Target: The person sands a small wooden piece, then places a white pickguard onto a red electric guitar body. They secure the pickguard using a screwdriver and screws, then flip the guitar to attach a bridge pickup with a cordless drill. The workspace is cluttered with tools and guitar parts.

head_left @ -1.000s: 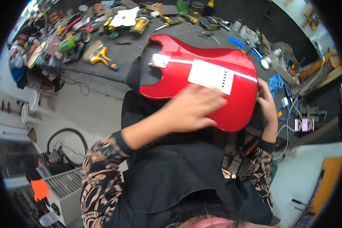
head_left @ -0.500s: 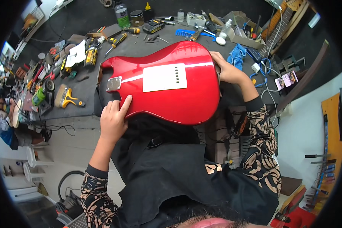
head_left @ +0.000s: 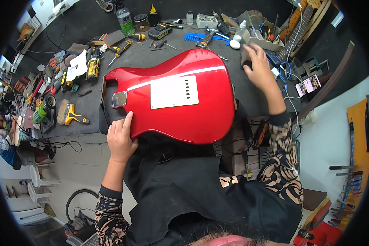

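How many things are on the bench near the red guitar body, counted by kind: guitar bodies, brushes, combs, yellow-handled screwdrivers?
Red guitar body: 1
Yellow-handled brush: 1
Blue comb: 1
Yellow-handled screwdriver: 1
Total: 4
The left hand touches the guitar body; the right hand rests on a dark pad.

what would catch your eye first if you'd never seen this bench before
The glossy red guitar body dominates, lying back-up in the middle of the dark workbench, with a white cover plate at its centre. The left hand rests on its lower left edge, while the right hand lies on the bench beyond its right end. Tools crowd the bench's far and left sides, including a yellow-handled brush.
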Demonstrator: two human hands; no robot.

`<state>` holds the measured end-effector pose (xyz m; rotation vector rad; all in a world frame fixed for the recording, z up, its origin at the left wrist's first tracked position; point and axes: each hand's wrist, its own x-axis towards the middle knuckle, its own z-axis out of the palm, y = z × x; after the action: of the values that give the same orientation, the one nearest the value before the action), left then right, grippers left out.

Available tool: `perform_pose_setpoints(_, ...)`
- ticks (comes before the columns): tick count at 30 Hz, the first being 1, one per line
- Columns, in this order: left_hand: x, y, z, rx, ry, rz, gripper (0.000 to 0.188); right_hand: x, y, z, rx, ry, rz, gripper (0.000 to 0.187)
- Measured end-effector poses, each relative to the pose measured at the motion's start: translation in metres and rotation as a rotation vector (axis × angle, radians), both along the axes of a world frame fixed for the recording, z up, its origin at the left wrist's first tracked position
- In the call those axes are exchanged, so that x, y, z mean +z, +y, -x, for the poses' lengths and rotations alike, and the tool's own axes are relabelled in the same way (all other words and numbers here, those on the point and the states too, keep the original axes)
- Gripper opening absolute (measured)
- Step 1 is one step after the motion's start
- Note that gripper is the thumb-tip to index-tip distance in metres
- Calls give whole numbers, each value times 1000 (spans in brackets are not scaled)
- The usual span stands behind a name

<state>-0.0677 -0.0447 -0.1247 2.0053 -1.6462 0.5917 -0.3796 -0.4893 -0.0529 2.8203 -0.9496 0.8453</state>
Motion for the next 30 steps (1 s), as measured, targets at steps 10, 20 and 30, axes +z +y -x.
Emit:
perform_pose_setpoints(10, 21, 5, 1, -23, -47, -36, 86, -31, 99, -22, 296, -400, -903, 64)
perform_pose_setpoints(20, 221, 12, -16, -162, -121, -117, 70, 30, 83, -32, 305, -557, -930, 93)
perform_pose_setpoints(30, 336, -3, -47, -169, 361, -162, 67, 94, 114, -15, 225, -602, -1049, 81)
